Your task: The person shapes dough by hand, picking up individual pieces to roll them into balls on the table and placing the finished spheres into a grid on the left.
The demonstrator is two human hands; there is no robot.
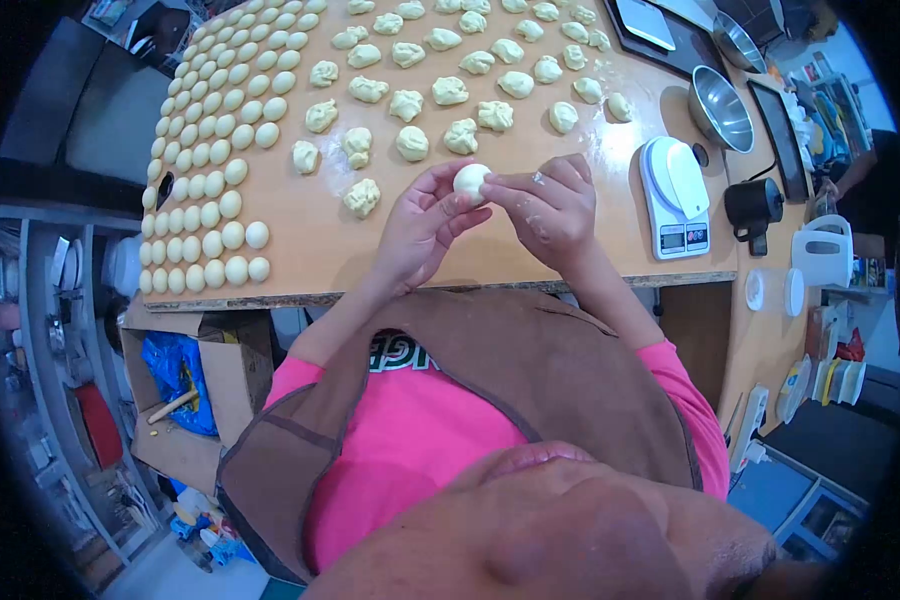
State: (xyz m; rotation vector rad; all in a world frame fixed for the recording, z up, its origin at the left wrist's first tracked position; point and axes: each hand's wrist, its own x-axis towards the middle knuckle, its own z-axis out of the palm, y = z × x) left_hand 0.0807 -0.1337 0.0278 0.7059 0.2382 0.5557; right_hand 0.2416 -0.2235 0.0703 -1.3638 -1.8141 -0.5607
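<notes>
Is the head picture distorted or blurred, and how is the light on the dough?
Head view: strong fisheye, black corners, wooden table edges bent; dough ball between left hand and right hand sharp, evenly lit; slight glare in the steel bowl.

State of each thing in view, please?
dough ball: smooth, held between left hand and right hand.
round balls: shaped, in rows on the table.
rough pieces: unshaped, spaced apart.
steel bowl: upright, looks empty.
cardboard box: open.
</notes>
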